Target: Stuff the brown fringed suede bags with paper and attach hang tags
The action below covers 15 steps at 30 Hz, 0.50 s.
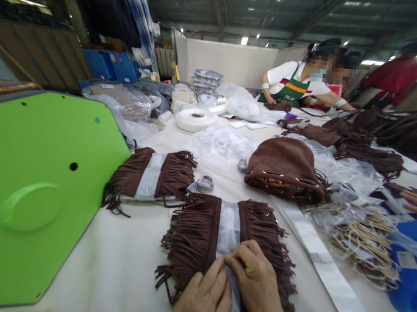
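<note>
A dark brown fringed suede bag lies flat before me, with a pale translucent wrapping strip down its middle. My left hand rests on the strip's near part, its fingers stretched out side by side. Touching it at the fingertips, my right hand has its thumb and curled fingers pinched at the same strip. The exact edge between the fingertips is hidden. A second fringed bag, with a similar band round its middle, lies beyond to the left. Behind and to the right, a rounded brown bag shows metal eyelets along its opening.
A bright green machine panel stands close on the left. White tape rolls and plastic bags lie farther back. At right are bundled cords and a blue bin. A co-worker in a green apron leans over the far table.
</note>
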Tool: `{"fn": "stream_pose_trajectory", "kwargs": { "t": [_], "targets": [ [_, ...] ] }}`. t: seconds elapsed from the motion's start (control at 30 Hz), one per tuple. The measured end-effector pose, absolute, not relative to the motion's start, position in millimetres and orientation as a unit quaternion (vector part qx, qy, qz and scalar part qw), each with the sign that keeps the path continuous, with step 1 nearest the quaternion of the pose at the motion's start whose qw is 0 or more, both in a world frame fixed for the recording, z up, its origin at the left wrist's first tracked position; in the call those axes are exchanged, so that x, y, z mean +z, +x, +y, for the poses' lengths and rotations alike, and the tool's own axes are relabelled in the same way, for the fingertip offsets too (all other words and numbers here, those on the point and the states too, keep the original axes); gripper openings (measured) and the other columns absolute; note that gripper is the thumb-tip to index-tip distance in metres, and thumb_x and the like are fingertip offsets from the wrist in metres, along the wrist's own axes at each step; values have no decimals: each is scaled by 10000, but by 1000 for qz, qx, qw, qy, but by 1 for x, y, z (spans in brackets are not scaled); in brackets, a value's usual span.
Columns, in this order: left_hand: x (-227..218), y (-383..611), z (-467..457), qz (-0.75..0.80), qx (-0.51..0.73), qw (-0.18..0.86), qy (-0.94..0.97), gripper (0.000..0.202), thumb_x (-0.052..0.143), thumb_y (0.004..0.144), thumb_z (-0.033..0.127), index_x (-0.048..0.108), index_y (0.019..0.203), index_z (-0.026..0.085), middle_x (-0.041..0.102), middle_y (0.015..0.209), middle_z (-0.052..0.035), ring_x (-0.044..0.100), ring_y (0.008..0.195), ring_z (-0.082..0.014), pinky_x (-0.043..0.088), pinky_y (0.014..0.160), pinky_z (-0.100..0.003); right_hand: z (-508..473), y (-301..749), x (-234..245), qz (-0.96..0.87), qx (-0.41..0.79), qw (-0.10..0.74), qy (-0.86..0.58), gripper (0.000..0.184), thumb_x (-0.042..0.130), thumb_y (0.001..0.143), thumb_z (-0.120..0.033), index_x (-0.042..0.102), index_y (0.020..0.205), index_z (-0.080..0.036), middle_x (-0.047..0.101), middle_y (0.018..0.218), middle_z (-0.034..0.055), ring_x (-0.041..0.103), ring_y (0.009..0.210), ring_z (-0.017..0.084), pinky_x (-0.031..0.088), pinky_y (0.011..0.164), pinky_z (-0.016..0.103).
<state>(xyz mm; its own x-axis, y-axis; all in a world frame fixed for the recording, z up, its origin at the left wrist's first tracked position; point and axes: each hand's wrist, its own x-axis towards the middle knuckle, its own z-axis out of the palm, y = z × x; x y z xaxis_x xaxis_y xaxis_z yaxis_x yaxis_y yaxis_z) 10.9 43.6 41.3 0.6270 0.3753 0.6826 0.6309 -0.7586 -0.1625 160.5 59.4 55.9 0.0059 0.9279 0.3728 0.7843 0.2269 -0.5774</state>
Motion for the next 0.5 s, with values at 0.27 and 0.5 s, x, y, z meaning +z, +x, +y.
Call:
{"fn": "stream_pose_trajectory", "kwargs": {
  "t": [0.27,0.5],
  "targets": [
    [42,13,45,-314,-300,213,-875,393,217,908,127,608,877,149,638,1051,-132,539,1052,-239,366,774,-326,59,161,67,-646,128,441,-610,194,557,848,-352,573,736,-194,535,748,9,539,594,116,457,570,232],
    [21,7,49,-305,-326,193,-874,396,334,838,39,606,1074,204,677,1055,-40,599,962,-161,386,661,-270,2,293,93,-501,-47,501,-704,255,594,780,-426,613,908,-207,574,915,48,540,713,152,465,679,289]
  ]
}}
